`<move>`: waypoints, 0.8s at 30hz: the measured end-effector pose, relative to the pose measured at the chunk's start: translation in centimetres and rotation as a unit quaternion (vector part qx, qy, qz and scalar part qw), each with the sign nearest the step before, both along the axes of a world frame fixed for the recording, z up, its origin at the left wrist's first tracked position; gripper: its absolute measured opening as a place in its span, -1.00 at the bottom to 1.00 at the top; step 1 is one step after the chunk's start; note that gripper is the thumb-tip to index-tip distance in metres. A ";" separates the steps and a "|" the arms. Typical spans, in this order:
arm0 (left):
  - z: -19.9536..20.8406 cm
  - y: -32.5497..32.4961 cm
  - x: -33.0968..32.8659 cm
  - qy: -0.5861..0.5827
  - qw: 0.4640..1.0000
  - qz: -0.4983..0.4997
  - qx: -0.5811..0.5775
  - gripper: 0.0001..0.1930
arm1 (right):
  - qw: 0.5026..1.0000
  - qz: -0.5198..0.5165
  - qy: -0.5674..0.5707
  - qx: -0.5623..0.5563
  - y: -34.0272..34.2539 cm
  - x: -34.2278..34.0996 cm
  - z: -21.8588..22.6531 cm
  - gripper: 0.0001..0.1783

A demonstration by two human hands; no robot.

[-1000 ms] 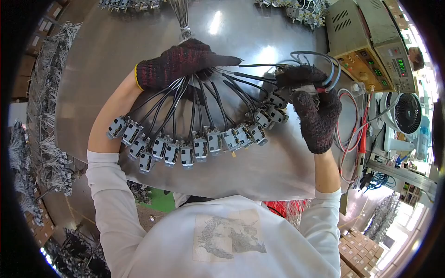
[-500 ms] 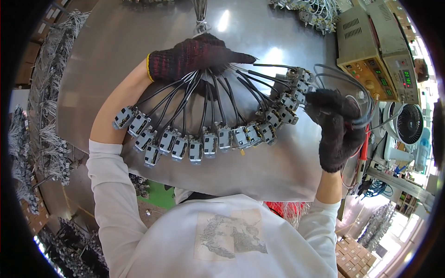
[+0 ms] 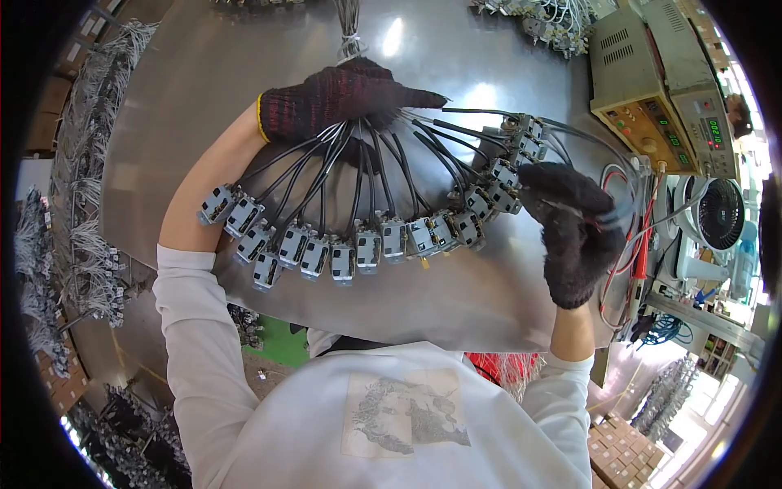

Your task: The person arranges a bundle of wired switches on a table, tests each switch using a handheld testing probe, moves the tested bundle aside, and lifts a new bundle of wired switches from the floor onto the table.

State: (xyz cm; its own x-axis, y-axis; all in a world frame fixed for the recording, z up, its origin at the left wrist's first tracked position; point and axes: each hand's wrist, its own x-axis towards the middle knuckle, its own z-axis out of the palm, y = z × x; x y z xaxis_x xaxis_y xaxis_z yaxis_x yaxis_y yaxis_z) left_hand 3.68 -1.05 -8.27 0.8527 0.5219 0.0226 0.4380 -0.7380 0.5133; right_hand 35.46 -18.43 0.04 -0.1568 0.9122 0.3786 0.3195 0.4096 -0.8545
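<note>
My left hand (image 3: 346, 102), in a dark red and black knit glove, is closed around a bundle of cables (image 3: 349, 20). Below it, black-sleeved wires (image 3: 358, 183) fan out over the metal tabletop. Each wire ends in a small grey metal-cased connector (image 3: 368, 248), and together they form an arc. My right hand (image 3: 574, 232), in a dark glove, pinches thin test leads (image 3: 604, 218) beside the connectors at the arc's right end. Its fingertips are close to one connector (image 3: 505, 196); whether they touch is unclear, and the lead tips are hidden.
Two bench instruments (image 3: 648, 122) with lit displays stand at the right. Red-handled probes (image 3: 641, 265) and looped cables hang beside them, near a small fan (image 3: 718, 216). More cable assemblies (image 3: 546, 24) lie at the table's far edge. Wire bundles (image 3: 85, 187) hang at left.
My right hand has moved slightly left, closer to the connectors at the right end, with the leads following. My left hand holds the bundle almost unchanged. Digits on one instrument display differ.
</note>
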 end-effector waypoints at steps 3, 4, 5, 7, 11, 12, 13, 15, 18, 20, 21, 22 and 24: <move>0.7 -0.8 -0.1 -0.039 0.997 -0.026 0.065 -0.24 | 0.999 -0.015 0.042 -0.007 -1.4 -2.0 0.0 -0.48; 0.5 -0.8 -0.1 -0.040 0.997 -0.026 0.065 -0.24 | 0.995 -0.018 0.101 0.006 -1.5 -2.5 -0.2 -0.48; 0.2 -0.7 -0.2 -0.037 0.993 -0.026 0.104 -0.23 | 1.000 -0.006 0.023 0.014 -1.2 -2.0 -0.4 -0.49; 0.2 -0.7 -0.3 -0.035 0.989 -0.026 0.142 -0.21 | 1.000 -0.018 0.025 0.003 -0.7 -2.9 -1.4 -0.50; -0.2 -0.5 -0.7 -0.086 0.993 -0.037 0.078 -0.22 | 0.998 -0.006 0.053 -0.022 -0.1 -3.5 -1.8 -0.47; -0.3 -0.4 -1.0 -0.125 0.987 -0.045 0.090 -0.23 | 0.998 0.003 0.057 -0.019 0.3 -3.7 -2.0 -0.46; -0.7 -0.3 -1.0 -0.129 0.986 -0.048 0.093 -0.23 | 0.998 0.000 0.053 -0.015 0.2 -3.9 -2.4 -0.46; -0.7 0.3 -0.5 -0.073 0.988 -0.042 0.132 -0.28 | 0.999 -0.003 0.044 0.028 0.6 -3.8 -2.7 -0.47; 1.6 0.4 0.8 -0.185 0.967 -0.111 0.138 -0.19 | 0.999 0.035 -0.003 -0.033 0.6 -0.7 0.3 -0.52; 2.1 1.9 1.3 -0.086 0.985 -0.044 0.146 0.04 | 0.999 0.038 0.014 -0.001 2.8 0.1 1.3 -0.58; 3.5 0.8 1.8 -0.025 0.993 -0.007 0.116 -0.02 | 0.998 0.049 0.050 -0.002 3.8 0.2 1.4 -0.62; 5.2 0.2 1.5 -0.007 0.998 0.014 0.062 -0.04 | 0.994 0.062 0.088 0.002 4.6 0.5 2.8 -0.67; 8.8 -0.4 3.3 -0.053 0.987 0.014 0.149 -0.23 | 0.995 0.074 0.030 -0.062 5.9 3.0 5.9 -0.69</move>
State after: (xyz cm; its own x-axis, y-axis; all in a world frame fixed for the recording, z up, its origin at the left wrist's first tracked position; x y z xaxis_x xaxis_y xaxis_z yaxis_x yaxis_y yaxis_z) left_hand 6.97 -1.49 0.53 0.8222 0.5023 0.2676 0.4165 -0.8515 0.3187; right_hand 38.50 -12.49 5.95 -0.2731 0.9212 0.2773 0.2104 0.3385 -0.9171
